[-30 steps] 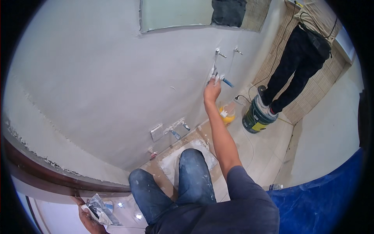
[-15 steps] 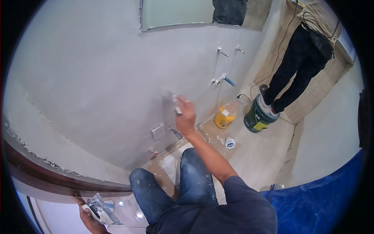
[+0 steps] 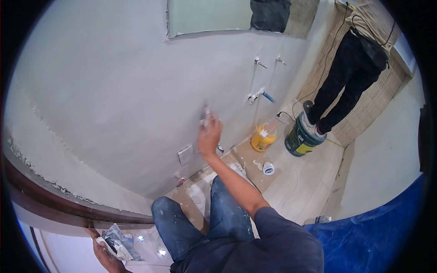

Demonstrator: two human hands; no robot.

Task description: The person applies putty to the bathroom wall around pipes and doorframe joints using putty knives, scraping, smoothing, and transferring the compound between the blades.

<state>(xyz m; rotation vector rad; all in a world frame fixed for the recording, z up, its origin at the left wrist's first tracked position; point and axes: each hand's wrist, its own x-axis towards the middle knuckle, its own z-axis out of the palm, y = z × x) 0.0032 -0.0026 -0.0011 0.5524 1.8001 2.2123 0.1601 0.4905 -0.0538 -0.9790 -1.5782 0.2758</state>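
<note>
My right hand (image 3: 210, 135) is closed around a putty knife (image 3: 207, 110), its narrow blade smeared by motion and held against or very near the grey wall (image 3: 114, 91). That hand is above a white square wall plate (image 3: 185, 154). Low on the left, my left hand (image 3: 97, 246) grips a wide metal trowel (image 3: 124, 241) that carries a mound of white putty (image 3: 109, 245). Part of its handle is hidden by the putty and the blade. Both my knees are bent close to the wall.
Pipe stubs and a blue pipe (image 3: 268, 97) stick out of the wall. A yellow bucket (image 3: 263, 139) and a white lid (image 3: 268, 168) sit on the floor. At right, another person (image 3: 350, 73) stands on a dark green bucket (image 3: 298, 136). Blue sheeting (image 3: 368, 232) covers the lower right.
My right hand has shifted a little to the left and slightly down along the wall, with the putty knife now pointing more upward. My left hand and its trowel have barely moved.
</note>
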